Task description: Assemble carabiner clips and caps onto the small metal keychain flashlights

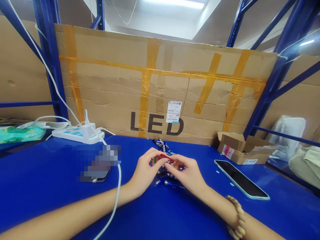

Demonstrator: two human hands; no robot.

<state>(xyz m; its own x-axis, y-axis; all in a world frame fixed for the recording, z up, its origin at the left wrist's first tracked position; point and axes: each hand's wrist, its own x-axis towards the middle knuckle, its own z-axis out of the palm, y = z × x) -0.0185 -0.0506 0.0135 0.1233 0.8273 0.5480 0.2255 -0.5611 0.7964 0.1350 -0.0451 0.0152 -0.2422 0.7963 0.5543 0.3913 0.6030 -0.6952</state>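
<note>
Between both hands, above the pile, is a small red clip [167,158], carabiner-like in shape, though the fingers cover much of it. My left hand [147,168] pinches its left end with thumb and fingertips. On its right end, the fingers of my right hand [188,171] are closed in the same way. Under and behind the hands lies a heap of small tube-shaped pieces [164,147], blue, silver and dark, like mini flashlights. One blue tube [173,184] with a pale end lies at the near side of the heap. The hands hide the heap's middle.
A white cable [117,193] runs over my left forearm from a power strip [75,134]. A phone [241,180] lies at right, before an open cardboard box [245,148]. Behind the blue table [150,216] stands a large cardboard sheet [112,90] between blue posts.
</note>
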